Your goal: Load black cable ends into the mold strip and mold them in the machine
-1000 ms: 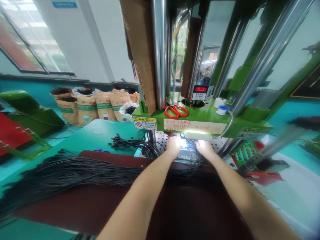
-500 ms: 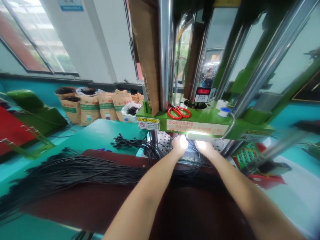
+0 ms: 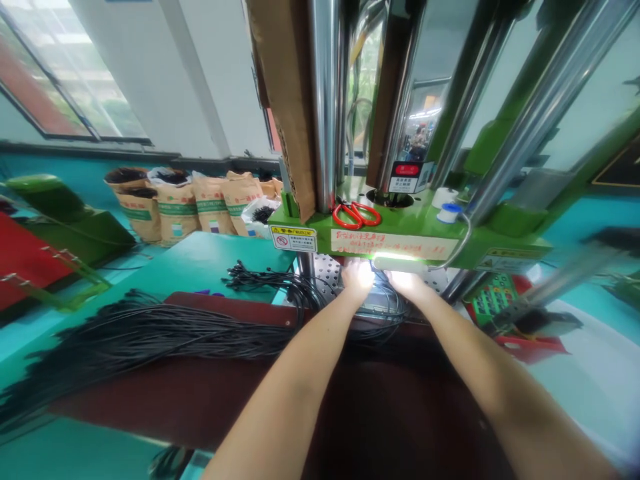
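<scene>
Both my arms reach forward under the green press head of a machine. My left hand point(image 3: 358, 277) is beneath the lit lamp point(image 3: 400, 263), its fingers washed out by glare and partly hidden by the press edge. My right hand point(image 3: 406, 282) is close by on the other side, its fingertips likewise hidden. Between and below the hands run thin dark cables point(image 3: 387, 303) over a metal mould plate point(image 3: 373, 310). What the fingers hold, if anything, does not show. A bundle of black cables point(image 3: 270, 280) lies just left of my left hand.
A long heap of black cables point(image 3: 165, 333) covers the dark red board point(image 3: 150, 400) at left. Red-handled scissors point(image 3: 356, 215) and a spool point(image 3: 449, 213) rest on the green press head point(image 3: 320, 230). Paper sacks point(image 3: 175, 210) stand behind. At right is a green button panel point(image 3: 495, 297).
The whole view has shifted slightly, so the machine sits a little higher and further left. Both hands stay under the press head in nearly the same place.
</scene>
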Tool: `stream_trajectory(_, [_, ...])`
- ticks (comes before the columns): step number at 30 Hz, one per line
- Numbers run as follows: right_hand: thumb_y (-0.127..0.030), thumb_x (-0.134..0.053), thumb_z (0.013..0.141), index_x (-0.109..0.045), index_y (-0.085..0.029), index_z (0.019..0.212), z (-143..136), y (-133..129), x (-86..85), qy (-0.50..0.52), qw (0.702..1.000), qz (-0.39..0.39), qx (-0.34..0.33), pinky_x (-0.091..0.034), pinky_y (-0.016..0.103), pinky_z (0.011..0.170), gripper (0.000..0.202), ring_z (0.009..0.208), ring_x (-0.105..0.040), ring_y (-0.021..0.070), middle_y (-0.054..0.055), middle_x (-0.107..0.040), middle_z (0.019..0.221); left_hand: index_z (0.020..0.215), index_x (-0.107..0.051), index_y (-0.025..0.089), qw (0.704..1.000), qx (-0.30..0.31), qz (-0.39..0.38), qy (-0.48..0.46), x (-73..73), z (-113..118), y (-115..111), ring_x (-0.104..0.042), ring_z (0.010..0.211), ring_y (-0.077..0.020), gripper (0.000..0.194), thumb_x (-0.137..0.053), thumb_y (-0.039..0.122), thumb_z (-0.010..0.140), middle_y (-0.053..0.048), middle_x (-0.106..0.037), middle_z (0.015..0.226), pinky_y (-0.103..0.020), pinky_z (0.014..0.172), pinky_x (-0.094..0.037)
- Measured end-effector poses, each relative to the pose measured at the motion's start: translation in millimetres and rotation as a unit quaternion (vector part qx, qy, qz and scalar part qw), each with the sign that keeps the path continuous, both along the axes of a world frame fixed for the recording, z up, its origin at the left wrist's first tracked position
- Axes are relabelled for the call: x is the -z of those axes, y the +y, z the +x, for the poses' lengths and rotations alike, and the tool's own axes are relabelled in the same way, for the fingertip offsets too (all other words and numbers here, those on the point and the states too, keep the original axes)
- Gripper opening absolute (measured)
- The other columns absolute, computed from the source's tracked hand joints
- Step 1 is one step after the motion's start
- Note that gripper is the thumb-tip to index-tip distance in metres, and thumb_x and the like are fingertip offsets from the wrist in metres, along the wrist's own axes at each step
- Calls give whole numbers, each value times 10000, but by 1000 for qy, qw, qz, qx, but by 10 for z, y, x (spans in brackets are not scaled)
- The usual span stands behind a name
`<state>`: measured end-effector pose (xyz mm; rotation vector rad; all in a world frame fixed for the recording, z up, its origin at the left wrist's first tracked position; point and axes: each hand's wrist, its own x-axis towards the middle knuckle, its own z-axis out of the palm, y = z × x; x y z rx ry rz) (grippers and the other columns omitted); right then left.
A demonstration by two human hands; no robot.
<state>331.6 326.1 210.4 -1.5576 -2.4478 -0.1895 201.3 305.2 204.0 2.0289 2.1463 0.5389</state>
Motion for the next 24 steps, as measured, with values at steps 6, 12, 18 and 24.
stream_trajectory(6, [-189, -382, 868, -643, -158, 962, -54, -121, -45, -1, 1000, 5, -13, -396, 372, 898, 279, 883, -603, 224, 95, -683, 909, 974, -635, 164, 999, 20, 40, -7, -27, 162, -105, -472, 1076, -228, 295, -388, 254, 840, -91, -632, 1015, -357, 908, -355])
stream_trajectory(12, [-111, -298, 873, -640, -144, 836, -180, -101, -40, 2, 1000, 11, -8, -420, 329, 831, 346, 765, -603, 190, 87, -680, 820, 910, -653, 154, 999, 19, 39, -15, 23, 160, -59, -513, 992, -221, 275, -404, 215, 811, -91, -653, 905, -345, 880, -360])
stream_trajectory(18, [-136, -376, 844, -642, -130, 794, -176, -78, 25, -1, 1000, 8, 1, -419, 319, 832, 271, 782, -598, 200, 111, -678, 846, 938, -654, 158, 998, 27, 44, -21, 38, 145, -21, -502, 1000, -226, 266, -439, 217, 793, -91, -651, 921, -330, 879, -358])
stream_trajectory(24, [-236, -434, 884, -635, -141, 883, -177, 22, 39, 11, 1000, -2, 15, -409, 368, 871, 223, 834, -597, 180, 88, -666, 905, 967, -649, 146, 998, 29, 45, -12, 22, 144, 40, -500, 1022, -234, 300, -389, 211, 831, -108, -645, 973, -351, 919, -326])
